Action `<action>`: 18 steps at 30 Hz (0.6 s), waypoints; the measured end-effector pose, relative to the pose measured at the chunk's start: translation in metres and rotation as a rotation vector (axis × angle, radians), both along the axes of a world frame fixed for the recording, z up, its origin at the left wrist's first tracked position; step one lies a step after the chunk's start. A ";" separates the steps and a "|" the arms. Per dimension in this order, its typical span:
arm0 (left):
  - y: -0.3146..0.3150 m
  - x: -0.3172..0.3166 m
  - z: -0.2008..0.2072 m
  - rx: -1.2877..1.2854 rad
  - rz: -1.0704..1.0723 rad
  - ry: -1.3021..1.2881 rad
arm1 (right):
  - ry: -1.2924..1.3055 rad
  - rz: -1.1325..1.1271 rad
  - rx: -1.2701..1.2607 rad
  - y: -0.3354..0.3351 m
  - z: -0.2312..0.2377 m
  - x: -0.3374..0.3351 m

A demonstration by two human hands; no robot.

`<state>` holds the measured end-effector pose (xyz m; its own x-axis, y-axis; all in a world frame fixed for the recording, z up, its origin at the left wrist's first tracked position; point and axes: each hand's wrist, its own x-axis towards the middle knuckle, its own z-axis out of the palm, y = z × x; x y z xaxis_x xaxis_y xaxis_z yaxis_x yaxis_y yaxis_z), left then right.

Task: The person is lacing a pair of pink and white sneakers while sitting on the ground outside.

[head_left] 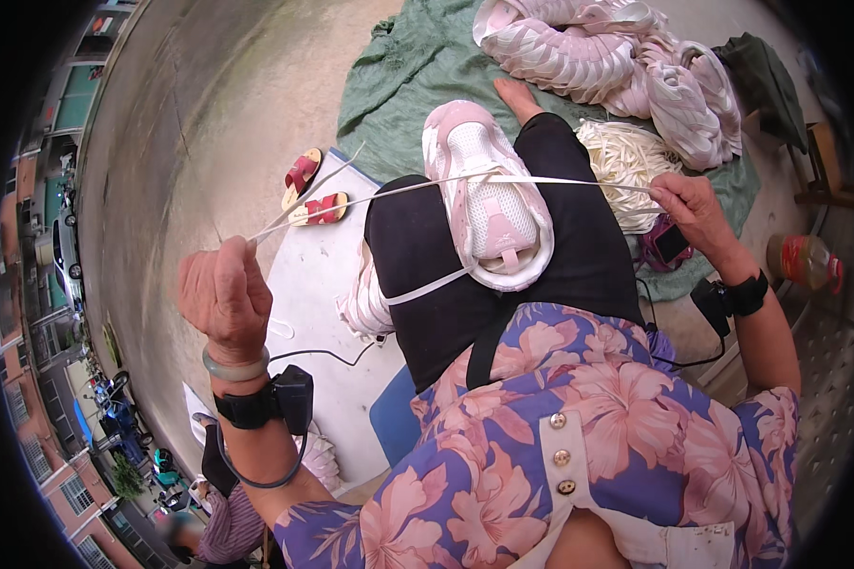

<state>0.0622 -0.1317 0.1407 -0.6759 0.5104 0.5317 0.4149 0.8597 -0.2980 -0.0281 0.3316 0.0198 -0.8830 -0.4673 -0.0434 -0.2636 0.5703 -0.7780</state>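
A pink and white sneaker (501, 226) rests on my lap, across my black-trousered thighs. A flat white shoelace (579, 182) is drawn out sideways over the sneaker. My left hand (226, 294) is a closed fist around one side of the lace, raised to the left, and a loose tip sticks up past it. My right hand (691, 213) pinches the other side, out to the right. Both stretches of lace look taut and meet over the front of the sneaker.
Many pink and white shoe uppers (626, 71) lie heaped on a green cloth (399, 85). Beside my right hand is a pile of white laces (617, 152). Red sandals (321, 209) lie left of my lap. A plastic bottle (802, 261) stands at right. Another person (232, 522) sits lower left.
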 end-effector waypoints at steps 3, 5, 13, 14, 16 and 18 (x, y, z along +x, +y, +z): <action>-0.020 0.049 -0.030 0.021 0.046 -0.149 | -0.012 0.025 0.039 0.001 -0.009 -0.003; -0.028 0.088 -0.058 0.040 0.107 -0.294 | -0.018 0.047 0.053 0.002 -0.015 -0.005; -0.103 0.198 -0.135 0.195 0.689 -0.287 | 0.143 -0.051 0.199 0.082 -0.056 -0.012; -0.117 0.206 -0.135 0.249 0.767 -0.284 | 0.208 -0.058 0.232 0.107 -0.061 -0.013; -0.141 0.222 -0.131 0.305 0.913 -0.271 | 0.312 -0.127 0.269 0.164 -0.067 -0.014; -0.159 0.235 -0.125 0.336 0.990 -0.226 | 0.333 -0.223 0.329 0.224 -0.066 -0.012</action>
